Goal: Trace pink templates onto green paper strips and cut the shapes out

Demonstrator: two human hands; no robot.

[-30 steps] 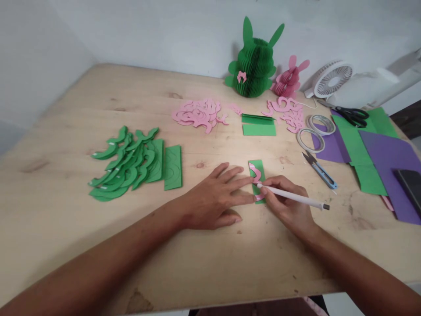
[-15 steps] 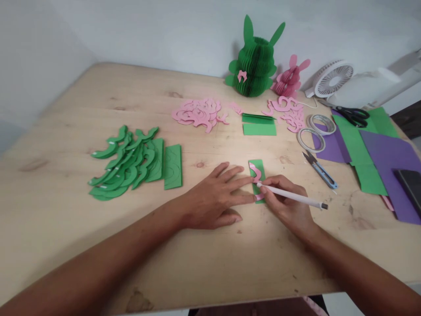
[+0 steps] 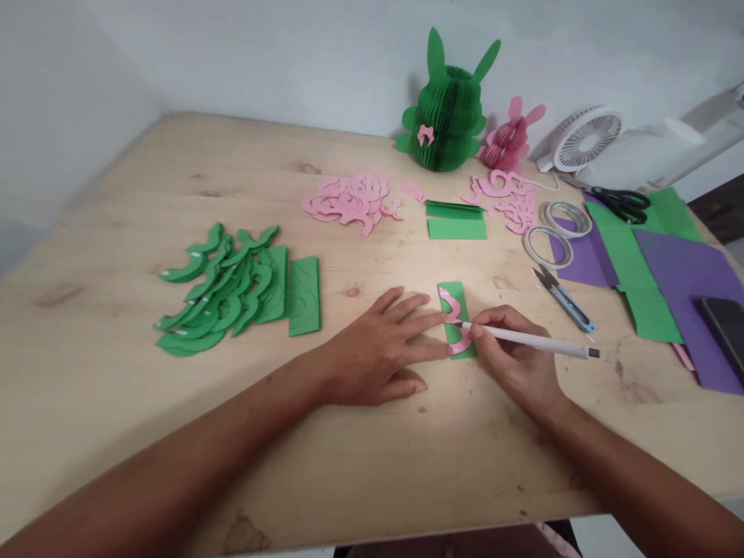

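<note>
My left hand [image 3: 389, 345] lies flat with its fingers spread, two fingertips pressing a curvy pink paper cutout [image 3: 452, 304] onto a small green paper strip [image 3: 458, 293]. In my right hand [image 3: 517, 353] is a white pen [image 3: 535, 340], its tip touching down beside the cutout's edge near the middle of the strip. Left of my hands sits a pile of wavy green paper cutouts [image 3: 218, 294], some with small white marks. A green paper piece with curved drawn lines [image 3: 304, 296] lies alongside that pile.
Behind are pink cutout piles [image 3: 349, 200], folded green strips [image 3: 456, 227], a green honeycomb paper rabbit [image 3: 447, 116], a pink one [image 3: 507, 143] and a fan [image 3: 587, 139]. To the right lie tape rolls [image 3: 548, 261], blue thread snips [image 3: 570, 304], black scissors [image 3: 621, 203], purple sheets [image 3: 686, 271] and a phone [image 3: 721, 325].
My right hand has shifted slightly right with the pen, uncovering more of the pink cutout's lower curve. My left hand holds its place.
</note>
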